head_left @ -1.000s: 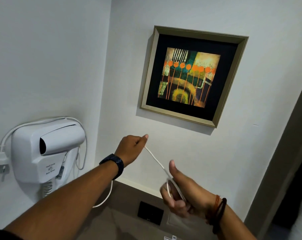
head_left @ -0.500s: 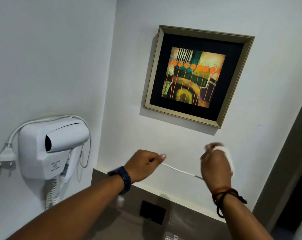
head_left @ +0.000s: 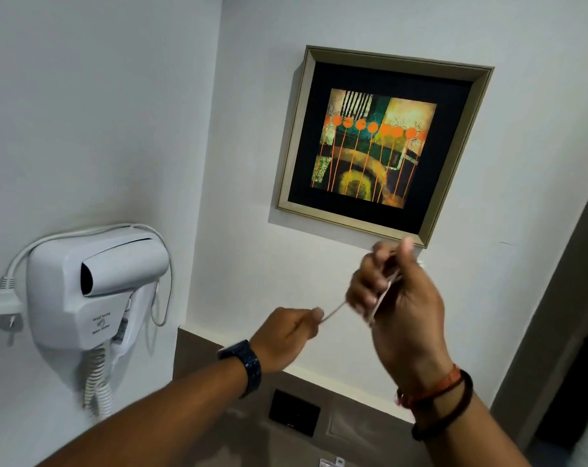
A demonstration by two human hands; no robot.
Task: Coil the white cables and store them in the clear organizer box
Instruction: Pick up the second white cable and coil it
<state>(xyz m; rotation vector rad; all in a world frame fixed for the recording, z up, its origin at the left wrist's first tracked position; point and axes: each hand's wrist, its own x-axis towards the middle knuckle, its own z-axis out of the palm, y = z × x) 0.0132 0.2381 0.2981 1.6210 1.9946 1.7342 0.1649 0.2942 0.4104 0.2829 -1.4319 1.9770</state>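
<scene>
Stretching thin white cable (head_left: 333, 311) btwn hands, prob. blurred.

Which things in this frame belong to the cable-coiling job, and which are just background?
Job:
- white cable, stretched between the hands
- left hand, pinching the cable
- right hand, with cable looped around its fingers
- clear plastic piece at the bottom edge, possibly the organizer box; too little shows to tell

Background:
- wall hair dryer
- its loose plug
- framed picture
- black wall socket
</scene>
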